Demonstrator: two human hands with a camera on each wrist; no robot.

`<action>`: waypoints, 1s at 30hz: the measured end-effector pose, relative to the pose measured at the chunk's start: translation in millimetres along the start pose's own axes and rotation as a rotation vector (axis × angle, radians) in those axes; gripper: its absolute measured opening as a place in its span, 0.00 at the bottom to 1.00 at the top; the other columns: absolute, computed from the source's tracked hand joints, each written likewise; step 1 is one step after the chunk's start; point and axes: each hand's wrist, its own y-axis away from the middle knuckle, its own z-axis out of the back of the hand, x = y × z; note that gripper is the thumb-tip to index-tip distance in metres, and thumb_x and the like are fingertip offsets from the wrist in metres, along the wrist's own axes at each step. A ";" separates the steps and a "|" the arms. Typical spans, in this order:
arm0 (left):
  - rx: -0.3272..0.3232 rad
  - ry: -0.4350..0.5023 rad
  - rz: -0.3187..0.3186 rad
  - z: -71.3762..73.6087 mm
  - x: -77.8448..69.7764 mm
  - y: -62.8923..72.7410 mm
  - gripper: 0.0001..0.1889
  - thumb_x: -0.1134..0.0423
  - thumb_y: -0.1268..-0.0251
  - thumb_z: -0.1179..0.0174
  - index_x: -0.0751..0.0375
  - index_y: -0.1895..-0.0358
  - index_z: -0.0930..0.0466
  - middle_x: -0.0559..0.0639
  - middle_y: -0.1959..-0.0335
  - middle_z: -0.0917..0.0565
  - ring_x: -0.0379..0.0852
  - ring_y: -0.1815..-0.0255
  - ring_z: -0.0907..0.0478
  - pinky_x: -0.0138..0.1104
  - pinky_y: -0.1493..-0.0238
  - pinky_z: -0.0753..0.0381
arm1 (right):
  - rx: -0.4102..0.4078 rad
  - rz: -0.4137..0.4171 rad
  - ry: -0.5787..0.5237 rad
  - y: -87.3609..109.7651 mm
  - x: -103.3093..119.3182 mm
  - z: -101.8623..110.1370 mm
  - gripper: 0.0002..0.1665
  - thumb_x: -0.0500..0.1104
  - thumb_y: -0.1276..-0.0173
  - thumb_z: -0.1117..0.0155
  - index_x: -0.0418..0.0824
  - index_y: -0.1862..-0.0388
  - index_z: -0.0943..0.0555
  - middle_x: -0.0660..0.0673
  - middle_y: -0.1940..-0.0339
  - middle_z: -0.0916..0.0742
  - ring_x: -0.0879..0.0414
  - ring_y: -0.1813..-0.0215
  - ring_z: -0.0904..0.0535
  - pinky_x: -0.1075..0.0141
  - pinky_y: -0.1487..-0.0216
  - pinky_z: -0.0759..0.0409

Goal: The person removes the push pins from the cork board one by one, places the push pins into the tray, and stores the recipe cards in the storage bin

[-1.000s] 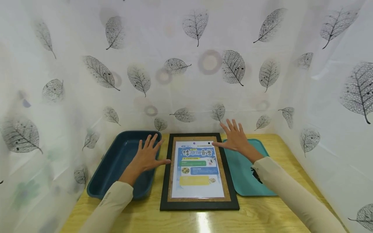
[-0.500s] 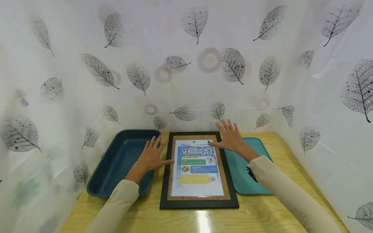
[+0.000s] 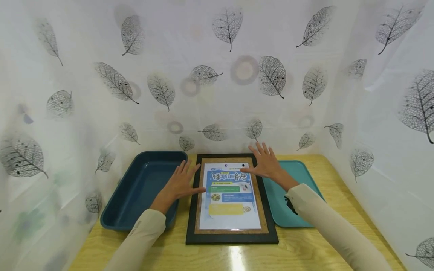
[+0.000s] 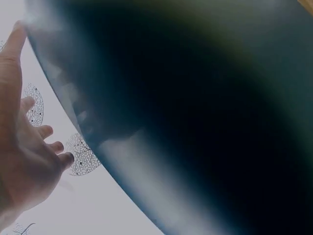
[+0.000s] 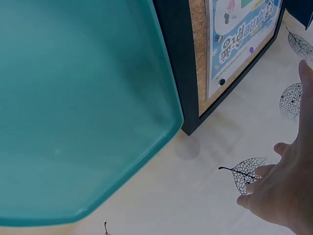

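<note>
A black-framed cork board (image 3: 232,237) lies flat on the wooden table (image 3: 305,248), with a blue and white printed sheet (image 3: 229,199) pinned on it. My left hand (image 3: 179,184) hovers with fingers spread over the board's left edge, beside the dark blue bin (image 3: 139,188). My right hand (image 3: 266,162) hovers flat over the board's top right corner, thumb toward a black pin (image 3: 243,165). Neither hand holds anything. The right wrist view shows the teal tray (image 5: 73,107), the board's corner (image 5: 190,128) and the pin (image 5: 222,82). The left wrist view shows the bin's wall (image 4: 195,122) and my left hand (image 4: 19,147).
The dark blue bin stands left of the board and the teal tray (image 3: 298,177) right of it. White curtains printed with leaves (image 3: 217,75) enclose the table at the back and on both sides. The table's front edge carries a glare spot (image 3: 235,259).
Both hands have drifted inward toward the board: the left moved right over the frame's left edge, the right moved left over the top right corner.
</note>
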 end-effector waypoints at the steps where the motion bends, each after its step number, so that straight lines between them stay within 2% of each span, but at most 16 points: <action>1: 0.007 0.002 0.005 -0.6 -0.5 -0.6 0.57 0.26 0.40 0.36 0.51 0.15 0.48 0.64 0.14 0.57 0.67 0.15 0.63 0.58 0.18 0.59 | 0.003 0.001 0.002 -0.7 0.4 -0.5 0.66 0.75 0.42 0.29 0.39 0.16 0.41 0.29 0.16 0.43 0.28 0.17 0.52 0.33 0.21 0.53; 14: 0.005 0.088 0.002 -8.6 -13.6 -0.4 0.56 0.29 0.40 0.33 0.51 0.15 0.48 0.65 0.15 0.55 0.69 0.16 0.59 0.58 0.18 0.56 | 0.050 0.004 -0.003 -6.6 5.0 -7.5 0.68 0.79 0.42 0.34 0.41 0.15 0.43 0.30 0.15 0.44 0.30 0.16 0.55 0.34 0.20 0.58; 22: -0.001 0.036 -0.006 -15.2 -21.5 -3.9 0.49 0.33 0.33 0.37 0.51 0.16 0.46 0.64 0.15 0.52 0.69 0.16 0.57 0.59 0.19 0.52 | 0.065 -0.010 0.009 -5.6 8.5 -9.2 0.67 0.77 0.40 0.33 0.42 0.14 0.44 0.31 0.15 0.45 0.31 0.16 0.55 0.34 0.20 0.58; 30: -0.002 0.013 -0.009 -21.1 -29.2 -6.5 0.47 0.32 0.31 0.40 0.54 0.17 0.42 0.65 0.16 0.50 0.71 0.17 0.52 0.61 0.22 0.44 | 0.072 0.006 0.038 -7.5 10.8 -15.8 0.68 0.80 0.41 0.36 0.42 0.15 0.44 0.31 0.15 0.43 0.31 0.16 0.52 0.35 0.20 0.53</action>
